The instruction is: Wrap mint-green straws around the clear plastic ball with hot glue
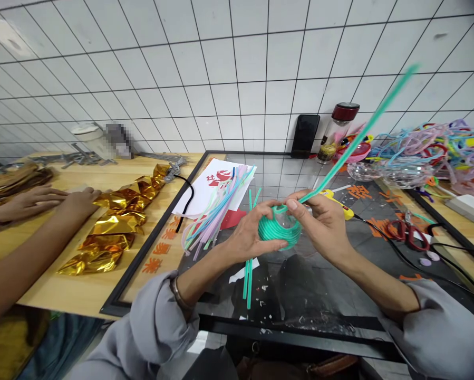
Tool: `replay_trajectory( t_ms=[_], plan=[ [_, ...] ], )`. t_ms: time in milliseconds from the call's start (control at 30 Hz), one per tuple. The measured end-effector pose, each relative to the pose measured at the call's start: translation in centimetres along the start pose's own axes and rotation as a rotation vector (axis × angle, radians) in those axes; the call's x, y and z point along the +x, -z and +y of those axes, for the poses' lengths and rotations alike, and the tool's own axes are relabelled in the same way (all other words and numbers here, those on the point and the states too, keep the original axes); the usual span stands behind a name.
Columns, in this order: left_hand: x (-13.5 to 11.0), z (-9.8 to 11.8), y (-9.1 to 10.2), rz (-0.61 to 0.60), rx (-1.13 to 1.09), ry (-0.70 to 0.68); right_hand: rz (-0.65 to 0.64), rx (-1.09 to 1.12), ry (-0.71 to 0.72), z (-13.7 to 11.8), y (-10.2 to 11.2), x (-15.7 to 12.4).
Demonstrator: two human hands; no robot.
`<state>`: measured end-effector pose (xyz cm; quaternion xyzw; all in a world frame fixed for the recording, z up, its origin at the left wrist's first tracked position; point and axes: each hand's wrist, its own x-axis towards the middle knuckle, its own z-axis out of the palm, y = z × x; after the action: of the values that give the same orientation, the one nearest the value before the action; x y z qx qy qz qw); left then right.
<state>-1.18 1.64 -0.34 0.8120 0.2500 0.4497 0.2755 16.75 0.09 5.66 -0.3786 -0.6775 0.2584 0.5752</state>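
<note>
My left hand (248,235) is closed around a small round bowl shape (278,232) coiled from green pipe cleaners, with a clear part showing at its opening. At its upper rim, my right hand (326,221) pinches a long green pipe cleaner (361,140), whose free end sticks up to the right and is blurred. Below the bowl shape, several loose green pipe cleaners (248,285) lie on the dark glossy board (311,287). To the left, a bundle of pastel pipe cleaners (216,206) rests partly on a white sheet (185,203) with a red print.
Red scissors (408,232), a yellow glue gun (339,205) with its cable, and a pipe cleaner heap (426,153) lie right. A phone (305,136) and bottle (335,134) stand by the wall. At left, another person's hands (47,203) are near gold foil (116,227).
</note>
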Motion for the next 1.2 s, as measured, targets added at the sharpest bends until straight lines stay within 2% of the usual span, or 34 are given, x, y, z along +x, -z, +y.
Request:
replay_trajectory(
  t_ms=[133,233,500,667,833,933,1033,1133,1200],
  plan=[
    [-0.2,-0.4,-0.2,0.046,0.042,0.031,0.027,0.014,-0.035,0.0,-0.5,0.5],
    [-0.5,-0.7,-0.2,0.028,0.087,0.034,0.055,0.000,-0.069,0.1,-0.9,0.9],
    [-0.4,-0.6,0.4,-0.025,0.169,-0.084,0.088,-0.030,-0.101,0.2,-1.2,1.2],
    [-0.3,-0.6,0.4,-0.035,0.172,-0.129,0.022,-0.066,-0.110,0.8,-1.4,1.0],
    [-0.6,-1.0,0.4,-0.040,0.171,-0.108,-0.051,-0.048,-0.103,1.1,-1.5,0.9],
    [-0.8,-1.3,0.5,-0.053,0.160,-0.102,-0.137,-0.042,-0.072,1.4,-0.7,1.0],
    [-1.0,-1.4,0.6,-0.061,0.160,-0.040,-0.198,-0.277,-0.087,2.7,1.8,1.5],
    [-1.1,-1.5,0.5,-0.057,0.122,0.015,-0.121,-0.804,-0.161,5.6,5.3,1.8],
    [-1.0,-1.5,0.4,-0.062,0.085,0.032,-0.082,-1.052,-0.225,8.0,7.4,1.8]
  ],
)
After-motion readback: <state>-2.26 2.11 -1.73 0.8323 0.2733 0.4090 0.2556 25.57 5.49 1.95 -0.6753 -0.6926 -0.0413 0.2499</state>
